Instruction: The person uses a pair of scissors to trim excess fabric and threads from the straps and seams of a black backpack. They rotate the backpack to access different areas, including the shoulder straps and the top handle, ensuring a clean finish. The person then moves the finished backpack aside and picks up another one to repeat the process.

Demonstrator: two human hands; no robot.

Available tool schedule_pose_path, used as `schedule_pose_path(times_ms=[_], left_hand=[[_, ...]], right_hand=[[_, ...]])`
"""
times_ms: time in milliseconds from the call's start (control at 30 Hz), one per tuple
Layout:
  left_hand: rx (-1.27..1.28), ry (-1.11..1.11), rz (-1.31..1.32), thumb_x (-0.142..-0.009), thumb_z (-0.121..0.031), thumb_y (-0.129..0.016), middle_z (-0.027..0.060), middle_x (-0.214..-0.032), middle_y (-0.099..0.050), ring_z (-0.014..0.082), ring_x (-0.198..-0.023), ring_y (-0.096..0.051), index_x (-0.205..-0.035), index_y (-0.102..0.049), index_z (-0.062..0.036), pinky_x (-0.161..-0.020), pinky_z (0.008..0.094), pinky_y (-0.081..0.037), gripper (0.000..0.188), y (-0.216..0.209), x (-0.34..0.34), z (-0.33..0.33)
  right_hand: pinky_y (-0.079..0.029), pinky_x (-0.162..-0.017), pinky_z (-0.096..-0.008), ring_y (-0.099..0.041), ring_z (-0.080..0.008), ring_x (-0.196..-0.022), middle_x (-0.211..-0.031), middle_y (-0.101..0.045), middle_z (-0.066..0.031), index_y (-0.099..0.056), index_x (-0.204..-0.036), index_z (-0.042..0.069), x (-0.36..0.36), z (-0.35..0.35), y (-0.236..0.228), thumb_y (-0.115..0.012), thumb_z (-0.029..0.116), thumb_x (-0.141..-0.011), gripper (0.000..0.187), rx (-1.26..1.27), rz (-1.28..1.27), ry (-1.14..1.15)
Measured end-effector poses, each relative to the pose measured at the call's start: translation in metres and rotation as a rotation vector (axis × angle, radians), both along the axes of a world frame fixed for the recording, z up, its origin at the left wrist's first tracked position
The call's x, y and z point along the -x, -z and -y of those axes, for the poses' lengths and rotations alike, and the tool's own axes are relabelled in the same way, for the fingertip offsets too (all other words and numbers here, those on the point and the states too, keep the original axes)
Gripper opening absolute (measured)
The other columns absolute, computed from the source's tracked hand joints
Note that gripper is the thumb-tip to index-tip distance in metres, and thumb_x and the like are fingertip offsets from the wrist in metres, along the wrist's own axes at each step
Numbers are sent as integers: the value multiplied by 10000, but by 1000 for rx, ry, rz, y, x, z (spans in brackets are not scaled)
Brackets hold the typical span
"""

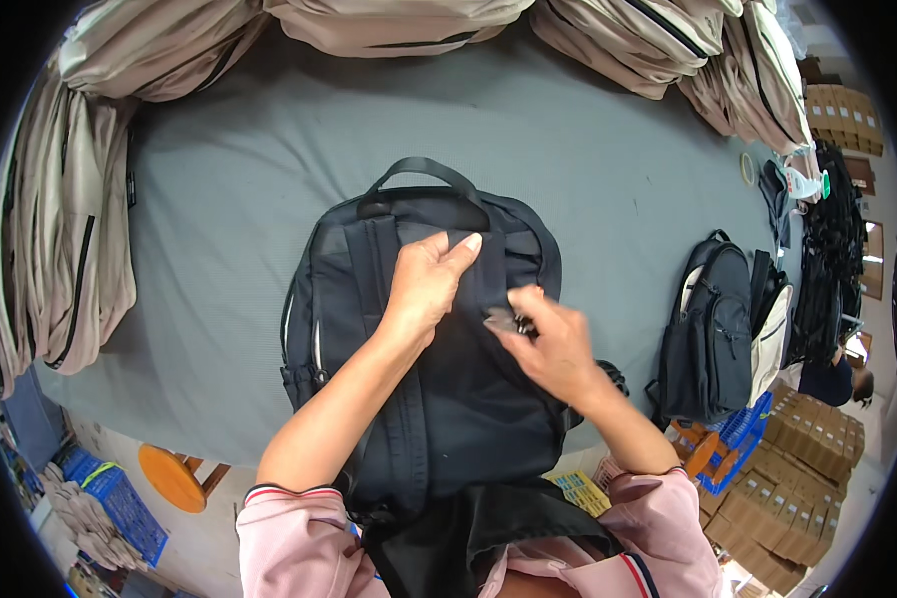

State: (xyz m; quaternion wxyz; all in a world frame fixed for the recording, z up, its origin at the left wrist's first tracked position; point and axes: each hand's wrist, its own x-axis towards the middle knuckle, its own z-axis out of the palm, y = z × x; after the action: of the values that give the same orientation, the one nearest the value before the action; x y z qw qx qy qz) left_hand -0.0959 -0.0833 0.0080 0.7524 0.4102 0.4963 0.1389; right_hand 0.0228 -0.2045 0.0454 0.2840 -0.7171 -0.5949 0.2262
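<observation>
A dark navy backpack (468, 399) lies back-side up on the grey table (239, 209), its top handle (421, 171) pointing away from me. My left hand (424, 284) presses flat on the upper back panel between the shoulder straps, fingers reaching toward the top. My right hand (553, 344) pinches a small dark metal piece (508, 322), perhaps a buckle or clip, at the right shoulder strap. The pack's lower end hangs over the table's near edge against my body.
Piles of beige backpacks (60, 229) line the table's left and far edges. Another dark backpack (713, 334) stands at the right edge. Cardboard boxes (797, 488), blue crates (738, 429) and an orange stool (172, 478) are on the floor.
</observation>
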Motion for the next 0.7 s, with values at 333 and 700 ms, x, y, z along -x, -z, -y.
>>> schedule_pose_path(times_ms=[333,700], left_hand=[[-153,-75,-6,-904,-184,-607,-64,-532,-315,33,-514,-266,-605,-401,-67,-422,259,-219,381,18,-9,10],[-99,18,64,-937,-177,-535,-23,-577,-437,52,-466,-386,-804,-498,-35,-423,244,-346,198,22,-6,2]], right_hand=[[-454,-608,-422,-584,-298,-722,-898,-493,-77,-554,-945,73,-41,-82,2,-624,174,-827,170,147,186,-63],[-461,-588,-409,-601,-278,-704,-880,-510,-57,-587,-899,83,-38,-78,8,-669,163,-790,158,99,287,-116]])
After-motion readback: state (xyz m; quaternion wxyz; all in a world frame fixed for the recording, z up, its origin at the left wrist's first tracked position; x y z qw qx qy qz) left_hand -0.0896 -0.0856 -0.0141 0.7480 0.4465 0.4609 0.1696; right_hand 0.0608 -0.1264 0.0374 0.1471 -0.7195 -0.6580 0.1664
